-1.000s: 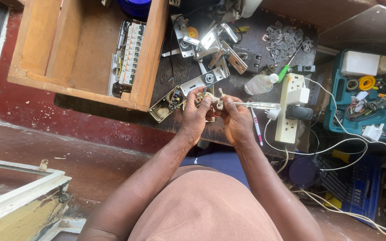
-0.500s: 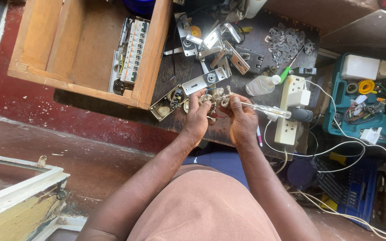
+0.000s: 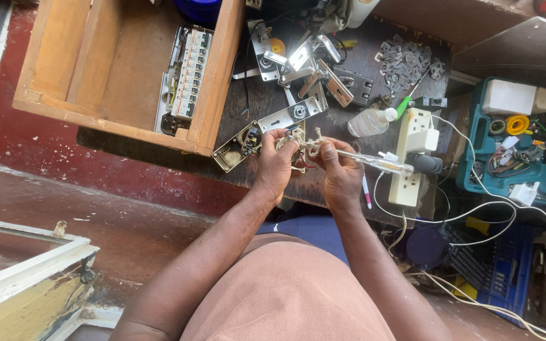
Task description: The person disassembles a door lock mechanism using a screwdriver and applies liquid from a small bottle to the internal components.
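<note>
Both hands have edged rightward; left hand point(image 3: 275, 165) and right hand point(image 3: 341, 175) together clamp small fitting point(image 3: 304, 146).

A small repair workshop is showing itself here: door-lock parts point(image 3: 314, 69) are lying scattered over a dark workbench point(image 3: 273, 107), a teal toolbox point(image 3: 519, 145) is sitting open with tape rolls and tools, and a power strip point(image 3: 412, 155) is trailing white cables.

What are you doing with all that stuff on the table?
A person sits at a dark workbench. Their left hand grips a small metal part with tangled wire. Their right hand holds a clear-handled screwdriver against it. Around them lie metal lock parts, a white power strip and a wooden box with a row of breakers.
</note>
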